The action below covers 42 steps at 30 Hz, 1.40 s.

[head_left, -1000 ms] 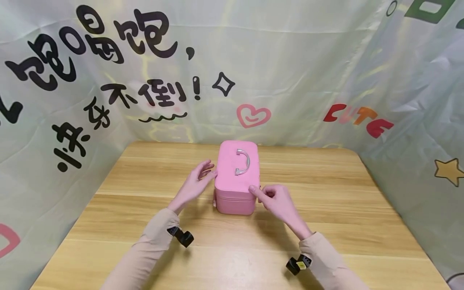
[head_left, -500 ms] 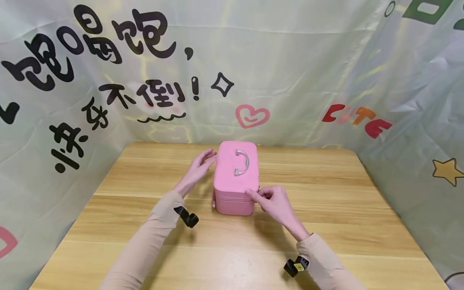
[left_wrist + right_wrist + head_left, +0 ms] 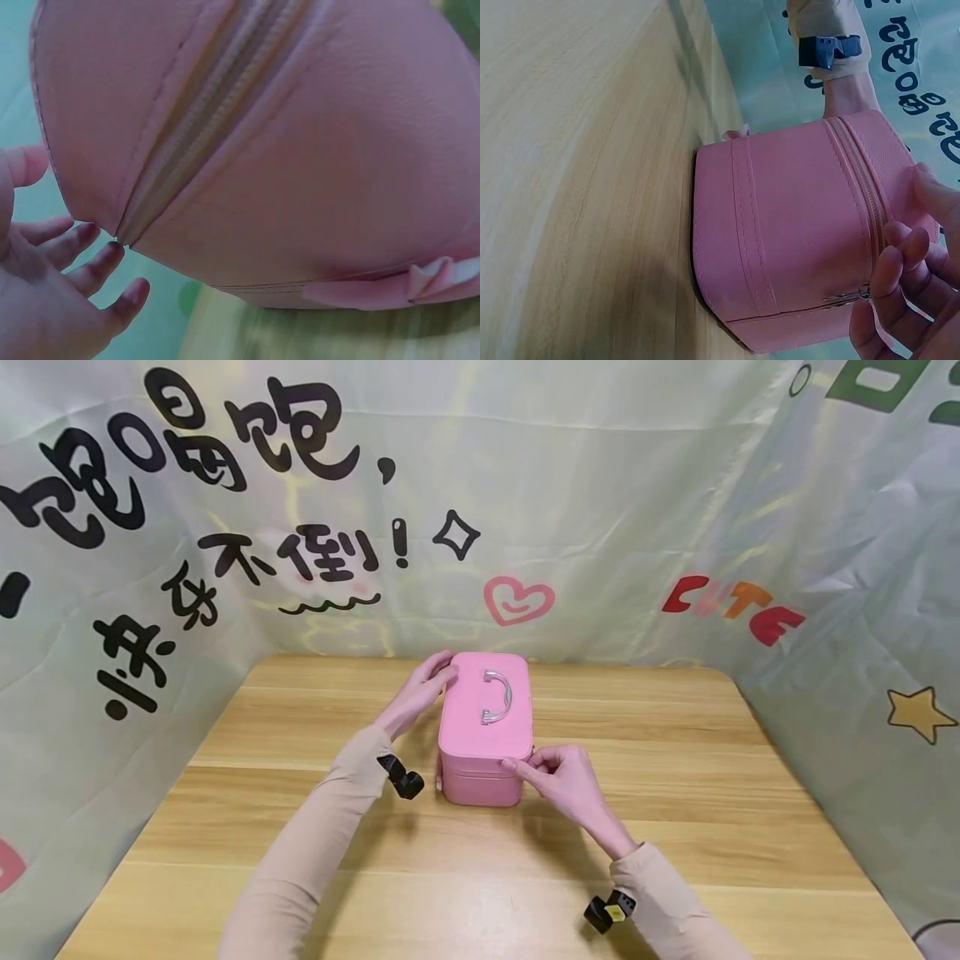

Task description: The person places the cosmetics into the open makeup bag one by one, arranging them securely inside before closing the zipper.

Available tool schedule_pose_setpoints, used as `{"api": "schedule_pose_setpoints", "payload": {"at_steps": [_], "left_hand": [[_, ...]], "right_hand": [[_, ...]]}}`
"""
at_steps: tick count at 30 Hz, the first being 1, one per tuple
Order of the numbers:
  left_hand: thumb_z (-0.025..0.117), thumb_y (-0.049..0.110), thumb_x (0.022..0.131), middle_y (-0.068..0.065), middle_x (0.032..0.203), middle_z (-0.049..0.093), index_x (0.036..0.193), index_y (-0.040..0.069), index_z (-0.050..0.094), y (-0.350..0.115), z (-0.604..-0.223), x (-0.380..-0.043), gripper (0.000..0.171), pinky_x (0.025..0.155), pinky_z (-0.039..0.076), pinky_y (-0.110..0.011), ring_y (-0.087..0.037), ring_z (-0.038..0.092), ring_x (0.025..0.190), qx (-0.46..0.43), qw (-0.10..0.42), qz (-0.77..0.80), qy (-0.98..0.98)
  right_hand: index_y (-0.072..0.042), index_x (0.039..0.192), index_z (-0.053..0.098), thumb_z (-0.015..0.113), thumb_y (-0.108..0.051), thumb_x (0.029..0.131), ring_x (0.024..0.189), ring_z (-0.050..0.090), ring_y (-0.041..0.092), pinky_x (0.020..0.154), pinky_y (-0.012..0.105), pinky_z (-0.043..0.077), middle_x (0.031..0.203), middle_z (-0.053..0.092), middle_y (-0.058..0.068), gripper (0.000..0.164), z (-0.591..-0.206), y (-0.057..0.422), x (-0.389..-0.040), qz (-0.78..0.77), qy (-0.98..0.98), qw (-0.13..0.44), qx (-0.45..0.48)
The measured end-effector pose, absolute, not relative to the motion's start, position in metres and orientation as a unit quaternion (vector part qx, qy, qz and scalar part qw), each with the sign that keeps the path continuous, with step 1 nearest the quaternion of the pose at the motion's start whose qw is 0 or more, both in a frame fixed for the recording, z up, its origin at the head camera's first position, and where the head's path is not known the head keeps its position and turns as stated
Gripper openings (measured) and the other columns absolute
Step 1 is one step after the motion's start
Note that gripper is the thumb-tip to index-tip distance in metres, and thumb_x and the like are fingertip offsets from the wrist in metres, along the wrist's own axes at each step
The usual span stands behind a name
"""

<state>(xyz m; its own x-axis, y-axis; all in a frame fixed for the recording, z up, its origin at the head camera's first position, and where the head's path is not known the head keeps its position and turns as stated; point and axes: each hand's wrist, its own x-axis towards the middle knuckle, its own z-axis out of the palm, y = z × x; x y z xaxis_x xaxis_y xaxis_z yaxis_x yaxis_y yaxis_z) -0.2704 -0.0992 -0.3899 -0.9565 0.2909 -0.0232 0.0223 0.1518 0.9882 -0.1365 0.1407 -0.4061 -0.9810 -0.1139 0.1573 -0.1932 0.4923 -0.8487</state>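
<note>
A pink vanity case (image 3: 483, 714) stands upright on the wooden table, its lid down and a silver handle (image 3: 497, 697) on top. A zip (image 3: 859, 172) runs round it below the lid. At the far left corner of the lid is my left hand (image 3: 420, 692), its fingers loosely bent, thumb by the lid's edge and fingertips by the zip. My right hand (image 3: 566, 781) holds the near right corner, thumb on the lid's edge and fingers curled against the side. A metal zip pull (image 3: 847, 298) hangs beside those fingers; whether they grip it is unclear.
The wooden table (image 3: 675, 793) reaches back to a pale printed cloth (image 3: 585, 510) that hangs behind and at both sides. A pink bow (image 3: 431, 279) is fixed low on the case's left side. Each sleeve carries a black wrist camera (image 3: 403, 778).
My left hand has moved away from me along the case's left side to its far corner. My right hand stays at the near right corner. The view has shifted slightly.
</note>
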Motion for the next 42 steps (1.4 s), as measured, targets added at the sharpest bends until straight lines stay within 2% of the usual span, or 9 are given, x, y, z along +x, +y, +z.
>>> {"api": "schedule_pose_setpoints", "payload": {"at_steps": [7,17,22,28,32,38,42], "left_hand": [[0.044,0.023,0.108,-0.018,0.166,0.025,0.159,0.003,0.022,-0.098,-0.387,-0.276,0.06,0.127,0.023,-0.043,-0.03,0.025,0.155,0.116,0.12,0.621,0.766],[0.05,0.016,0.105,-0.024,0.16,0.034,0.158,0.0,0.025,-0.105,-0.392,-0.275,0.061,0.125,0.026,-0.047,-0.037,0.032,0.15,0.133,0.104,0.62,0.767],[0.055,0.018,0.103,-0.023,0.16,0.035,0.158,0.002,0.026,-0.111,-0.392,-0.266,0.064,0.122,0.03,-0.05,-0.038,0.033,0.149,0.129,0.097,0.612,0.774],[0.061,0.024,0.1,-0.022,0.152,0.039,0.158,0.004,0.029,-0.117,-0.392,-0.256,0.069,0.115,0.036,-0.05,-0.035,0.04,0.138,0.114,0.082,0.572,0.808],[0.066,0.03,0.097,-0.018,0.151,0.036,0.156,0.006,0.034,-0.121,-0.394,-0.249,0.072,0.11,0.039,-0.047,-0.032,0.041,0.133,0.103,0.076,0.555,0.822],[0.072,0.037,0.092,-0.014,0.142,0.044,0.148,0.012,0.047,-0.129,-0.397,-0.236,0.066,0.095,0.042,-0.036,-0.027,0.046,0.122,0.119,0.041,0.528,0.84],[0.075,0.037,0.09,-0.012,0.134,0.049,0.145,0.013,0.052,-0.135,-0.398,-0.228,0.064,0.098,0.045,-0.042,-0.027,0.05,0.119,0.137,0.021,0.515,0.846]], "right_hand": [[-0.002,0.067,0.074,0.082,-0.035,0.084,0.047,0.037,0.001,0.045,0.019,0.029,0.049,0.051,-0.007,0.037,-0.404,0.139,-0.136,0.49,-0.867,0.044,0.084],[0.005,0.073,0.073,0.079,-0.023,0.087,0.044,0.041,0.0,0.043,0.018,0.032,0.048,0.05,-0.008,0.032,-0.407,0.154,-0.14,0.533,-0.841,0.052,0.074],[0.006,0.078,0.073,0.079,-0.018,0.087,0.048,0.049,0.005,0.046,0.018,0.037,0.054,0.058,0.004,0.026,-0.403,0.164,-0.142,0.555,-0.828,0.059,0.059],[0.008,0.09,0.074,0.077,-0.013,0.089,0.053,0.06,0.006,0.054,0.025,0.054,0.066,0.07,0.013,0.021,-0.405,0.172,-0.145,0.579,-0.812,0.071,0.034],[0.009,0.094,0.074,0.074,-0.011,0.091,0.056,0.064,0.007,0.056,0.026,0.056,0.078,0.073,0.026,0.02,-0.406,0.173,-0.145,0.584,-0.805,0.095,0.029],[0.009,0.099,0.073,0.071,-0.011,0.094,0.064,0.069,0.008,0.061,0.023,0.058,0.085,0.075,0.024,0.021,-0.407,0.171,-0.142,0.568,-0.814,0.124,0.016],[0.008,0.106,0.073,0.068,-0.013,0.096,0.071,0.069,-0.001,0.067,0.017,0.056,0.093,0.076,0.025,0.024,-0.408,0.171,-0.14,0.559,-0.818,0.133,0.009]]}}
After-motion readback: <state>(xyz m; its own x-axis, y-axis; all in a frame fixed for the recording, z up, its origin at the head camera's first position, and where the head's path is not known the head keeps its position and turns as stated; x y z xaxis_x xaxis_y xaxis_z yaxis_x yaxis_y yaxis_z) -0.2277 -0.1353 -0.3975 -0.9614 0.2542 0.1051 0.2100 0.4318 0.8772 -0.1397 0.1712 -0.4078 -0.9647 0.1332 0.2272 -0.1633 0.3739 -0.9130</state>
